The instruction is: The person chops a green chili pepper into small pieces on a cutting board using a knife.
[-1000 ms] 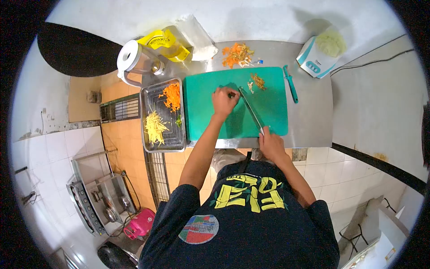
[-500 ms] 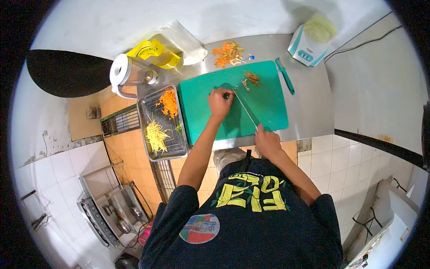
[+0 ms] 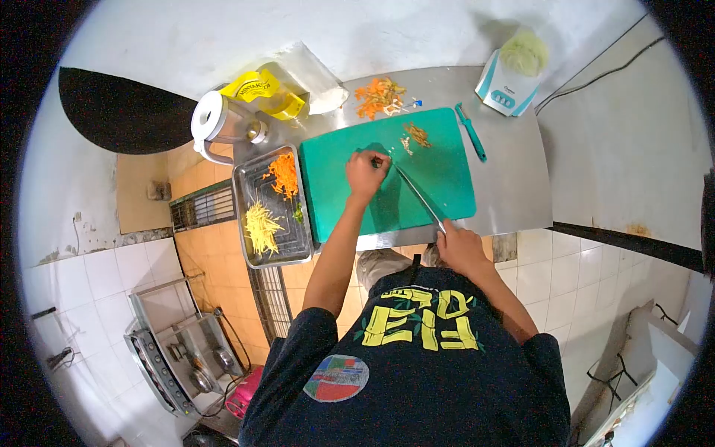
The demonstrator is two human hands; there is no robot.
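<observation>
On the green cutting board (image 3: 335,186), my left hand (image 3: 366,174) is closed, its fingertips pinched on a small dark item that I cannot make out. My right hand (image 3: 462,248) is wrapped round the handle of a long knife (image 3: 421,197) at the board's near edge. The blade points up and left, its tip just right of my left fingertips. Small pale pieces (image 3: 406,144) and a brownish chopped pile (image 3: 418,135) lie on the board's far part.
Left of the board, a metal tray (image 3: 301,223) holds orange shreds (image 3: 284,176) and yellow strips (image 3: 261,227). Behind stand a blender jug (image 3: 227,123) and a yellow pouch (image 3: 261,91). Orange peelings (image 3: 380,97), a green peeler (image 3: 471,134) and a white-and-teal appliance (image 3: 505,88) are farther right.
The knife tip has come away from my left fingertips, and my right hand has shifted slightly right and nearer my body. My left hand keeps its pinch. The camera view has tilted a little.
</observation>
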